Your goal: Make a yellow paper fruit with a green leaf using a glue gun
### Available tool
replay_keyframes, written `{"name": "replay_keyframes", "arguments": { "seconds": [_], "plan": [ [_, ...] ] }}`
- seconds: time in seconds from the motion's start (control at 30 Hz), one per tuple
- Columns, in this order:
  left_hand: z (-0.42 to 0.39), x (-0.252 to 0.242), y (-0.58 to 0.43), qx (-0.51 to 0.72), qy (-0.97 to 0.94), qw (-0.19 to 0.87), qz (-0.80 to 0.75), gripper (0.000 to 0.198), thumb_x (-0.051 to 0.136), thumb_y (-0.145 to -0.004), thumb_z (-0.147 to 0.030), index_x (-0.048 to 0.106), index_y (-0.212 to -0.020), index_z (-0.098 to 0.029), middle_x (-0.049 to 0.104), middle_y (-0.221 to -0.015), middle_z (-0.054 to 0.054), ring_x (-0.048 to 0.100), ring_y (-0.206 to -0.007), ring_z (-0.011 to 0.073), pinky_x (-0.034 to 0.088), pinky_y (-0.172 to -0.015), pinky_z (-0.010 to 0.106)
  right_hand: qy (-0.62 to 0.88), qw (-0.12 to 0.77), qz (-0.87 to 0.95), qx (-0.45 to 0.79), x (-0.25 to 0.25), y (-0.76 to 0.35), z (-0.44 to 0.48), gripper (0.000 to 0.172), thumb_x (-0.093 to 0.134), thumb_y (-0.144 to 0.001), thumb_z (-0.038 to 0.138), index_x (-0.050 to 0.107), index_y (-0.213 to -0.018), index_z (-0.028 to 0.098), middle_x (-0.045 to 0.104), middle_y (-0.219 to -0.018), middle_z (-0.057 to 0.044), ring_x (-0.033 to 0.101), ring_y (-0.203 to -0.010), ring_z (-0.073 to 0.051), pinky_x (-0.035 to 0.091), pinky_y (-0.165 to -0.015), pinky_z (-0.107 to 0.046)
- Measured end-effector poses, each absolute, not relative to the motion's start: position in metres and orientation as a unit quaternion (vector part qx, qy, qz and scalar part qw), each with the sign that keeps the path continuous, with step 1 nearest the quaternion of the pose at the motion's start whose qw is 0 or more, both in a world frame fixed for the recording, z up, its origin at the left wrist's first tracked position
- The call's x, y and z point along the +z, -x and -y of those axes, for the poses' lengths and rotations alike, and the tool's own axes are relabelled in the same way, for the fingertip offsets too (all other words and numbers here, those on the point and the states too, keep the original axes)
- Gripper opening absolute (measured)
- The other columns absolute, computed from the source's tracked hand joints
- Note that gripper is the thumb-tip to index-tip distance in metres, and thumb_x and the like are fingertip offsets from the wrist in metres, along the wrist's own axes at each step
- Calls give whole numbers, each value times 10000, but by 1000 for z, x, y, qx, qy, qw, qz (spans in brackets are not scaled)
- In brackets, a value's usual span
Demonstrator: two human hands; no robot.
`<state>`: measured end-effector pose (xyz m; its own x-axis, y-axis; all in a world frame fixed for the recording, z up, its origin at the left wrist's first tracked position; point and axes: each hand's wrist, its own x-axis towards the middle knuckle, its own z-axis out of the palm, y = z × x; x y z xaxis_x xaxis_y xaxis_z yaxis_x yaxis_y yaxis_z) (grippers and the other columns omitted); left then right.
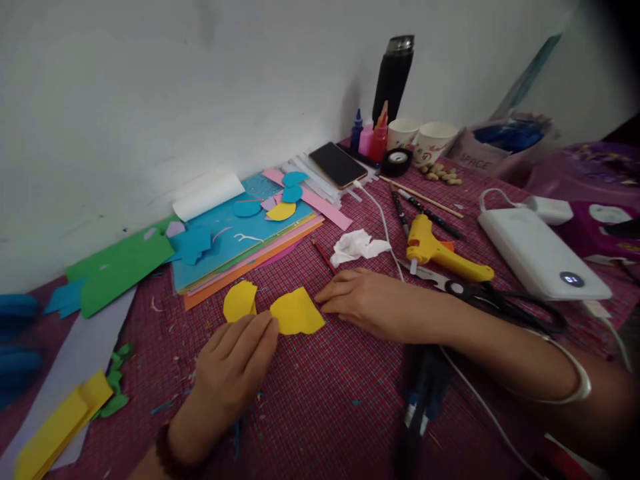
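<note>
Two cut pieces of yellow paper lie on the tablecloth: a smaller rounded yellow piece (239,301) on the left and a wider yellow piece (299,312) beside it. My left hand (233,367) rests at their near edge, fingers stretched out flat, the fingertips touching the paper. Just past the wider piece's right edge is my right hand (367,303), its fingers extended low over the cloth; its thumb is hidden. A red pencil (324,255) runs partly out of sight behind the right hand. Crumpled white tissue (357,247) lies just beyond it.
Stacked coloured paper (210,253) with cut petals lies at the back left, near a green sheet (125,263). At right are a yellow glue gun (440,250), black scissors (510,303) and a white power bank (545,257). A phone (339,165), paper cups (434,141) and a black bottle (393,80) stand behind.
</note>
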<state>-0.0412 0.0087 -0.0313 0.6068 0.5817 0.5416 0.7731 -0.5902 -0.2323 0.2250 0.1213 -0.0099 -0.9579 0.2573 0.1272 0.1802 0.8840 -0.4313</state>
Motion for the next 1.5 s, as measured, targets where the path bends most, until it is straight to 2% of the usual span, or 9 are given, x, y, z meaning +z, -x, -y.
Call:
{"name": "replay_keyframes", "arguments": {
  "seconds": [0.17,0.33,0.47,0.6,0.67,0.83,0.97,1.33,1.5],
  "plan": [
    [-14,-37,33,-225,874,209,376,172,550,-901,-43,623,-1047,-94,702,-1045,142,658,-978,247,563,-799,376,119,104,963,218,-11,-225,-119,268,497,-938,95,667,-1129,175,670,-1246,-63,587,-1110,-201,379,-1003,-388],
    [-18,-38,27,-221,887,178,364,244,449,-925,-6,632,-1059,-95,688,-1027,124,638,-1003,226,549,-846,351,136,116,960,217,-16,-224,-118,259,499,-941,121,675,-1115,196,680,-1215,-77,583,-1069,-211,380,-961,-394],
    [-13,-34,31,-217,891,160,365,287,481,-917,-1,629,-1150,-79,659,-1065,128,606,-1025,226,519,-879,354,137,112,960,216,-15,-224,-117,243,511,-939,132,676,-1105,195,684,-1197,-79,584,-1029,-205,384,-940,-385],
    [-9,-29,31,-223,877,152,398,297,491,-930,-24,646,-1170,-107,649,-880,65,578,-808,167,491,-731,294,138,114,960,214,-12,-224,-117,224,510,-949,152,678,-1093,187,687,-1182,-84,583,-1014,-203,387,-925,-382],
    [-10,-28,31,-229,876,139,401,287,506,-927,-27,654,-1160,-108,635,-827,50,563,-770,157,475,-694,282,137,115,961,213,-11,-224,-117,213,508,-953,159,682,-1071,181,685,-1189,-85,580,-1009,-204,385,-927,-384],
    [-15,-38,33,-269,873,132,385,311,622,-835,22,658,-1129,-69,679,-940,94,608,-887,188,514,-790,321,145,115,959,213,-12,-224,-116,209,513,-948,157,690,-1056,186,687,-1181,-86,572,-995,-211,389,-913,-385],
    [-17,-42,34,-270,875,130,382,321,643,-812,29,658,-1118,-67,707,-984,113,636,-934,210,539,-807,349,147,117,960,209,-14,-224,-116,212,517,-946,163,688,-1067,189,687,-1176,-91,569,-989,-215,393,-898,-388],
    [-20,-43,31,-262,861,169,401,244,638,-837,-24,670,-1052,-136,745,-907,75,692,-837,193,571,-741,334,145,100,959,221,-11,-223,-116,199,533,-931,132,680,-1059,175,686,-1188,-77,564,-997,-210,383,-921,-392],
    [-21,-42,29,-256,862,164,407,222,636,-846,-31,665,-1043,-130,747,-900,75,692,-819,194,572,-738,337,148,90,958,229,-10,-223,-116,186,536,-937,142,672,-1062,167,678,-1210,-59,560,-1025,-209,376,-951,-387]
  ]
}}
